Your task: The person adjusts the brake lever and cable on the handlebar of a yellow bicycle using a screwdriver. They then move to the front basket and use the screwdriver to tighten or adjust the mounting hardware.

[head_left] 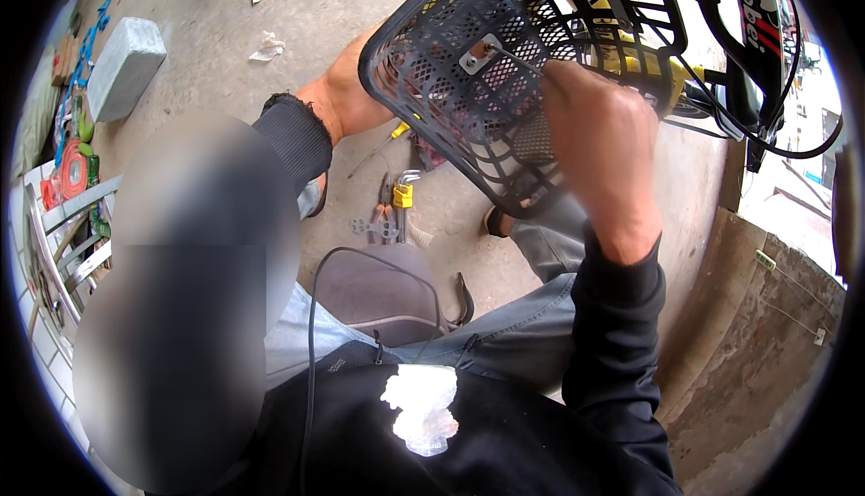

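Observation:
A black plastic bicycle basket is tilted in front of me, its opening toward me. Inside it, my right hand is closed around a thin tool whose metal shaft shows; its handle is hidden in the fist. The shaft's tip meets the bolt at a small metal plate on the basket's inner wall. My left hand reaches behind the basket's left side, its fingers hidden by the mesh. Beyond the basket, the bicycle's black front tube and cables stand at the upper right.
On the floor below the basket lie a yellow-handled screwdriver, pliers, hex keys in a yellow holder and a perforated metal strip. A grey padded seat is between my legs. A pale block and metal rack stand left.

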`<state>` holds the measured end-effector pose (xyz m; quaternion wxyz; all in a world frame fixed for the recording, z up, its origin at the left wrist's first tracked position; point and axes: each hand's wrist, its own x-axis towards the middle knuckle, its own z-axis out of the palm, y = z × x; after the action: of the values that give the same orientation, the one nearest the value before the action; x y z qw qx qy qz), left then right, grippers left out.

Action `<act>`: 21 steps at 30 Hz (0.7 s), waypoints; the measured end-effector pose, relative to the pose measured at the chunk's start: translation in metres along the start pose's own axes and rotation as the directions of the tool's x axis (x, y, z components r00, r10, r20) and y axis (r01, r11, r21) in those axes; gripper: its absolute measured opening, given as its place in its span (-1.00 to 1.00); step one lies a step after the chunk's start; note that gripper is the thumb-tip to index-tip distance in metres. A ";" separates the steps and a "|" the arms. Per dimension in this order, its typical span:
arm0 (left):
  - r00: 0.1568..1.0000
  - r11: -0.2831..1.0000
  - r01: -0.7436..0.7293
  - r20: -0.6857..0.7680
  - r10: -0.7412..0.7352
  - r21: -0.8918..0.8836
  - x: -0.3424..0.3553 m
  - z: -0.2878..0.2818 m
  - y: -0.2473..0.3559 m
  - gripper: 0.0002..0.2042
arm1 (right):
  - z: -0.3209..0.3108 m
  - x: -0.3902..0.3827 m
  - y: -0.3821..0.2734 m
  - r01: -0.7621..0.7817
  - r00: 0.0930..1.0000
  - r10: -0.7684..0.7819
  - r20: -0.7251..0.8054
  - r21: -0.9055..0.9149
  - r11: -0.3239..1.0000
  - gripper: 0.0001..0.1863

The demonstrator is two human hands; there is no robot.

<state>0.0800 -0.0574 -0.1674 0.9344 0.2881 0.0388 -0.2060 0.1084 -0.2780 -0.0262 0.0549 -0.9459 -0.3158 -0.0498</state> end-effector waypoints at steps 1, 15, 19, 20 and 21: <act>1.000 1.000 0.002 0.002 -0.002 -0.005 0.001 0.001 0.000 -0.65 | 0.001 0.000 -0.001 0.017 1.000 -0.017 -0.006 0.004 1.000 -0.94; 0.999 0.995 0.022 0.029 -0.019 -0.102 0.000 0.002 0.001 -0.65 | 0.012 0.004 0.002 0.019 0.996 -0.006 -0.090 0.147 0.989 -0.96; 0.998 0.989 0.033 0.049 -0.026 -0.142 0.001 0.002 0.000 -0.65 | 0.011 0.005 -0.002 0.023 0.998 -0.017 -0.058 0.114 0.993 -0.95; 0.998 0.987 0.035 0.056 -0.027 -0.157 0.000 0.001 0.000 -0.65 | 0.012 0.005 -0.002 0.035 0.998 -0.028 -0.061 0.110 0.993 -0.95; 0.997 0.985 0.040 0.067 -0.029 -0.167 0.000 0.001 0.000 -0.65 | 0.012 0.005 -0.002 0.046 0.997 -0.040 -0.063 0.107 0.993 -0.95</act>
<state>0.0802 -0.0582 -0.1667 0.9524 0.2008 0.0307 -0.2272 0.1125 -0.2719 -0.0377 0.1145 -0.9326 -0.3365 -0.0627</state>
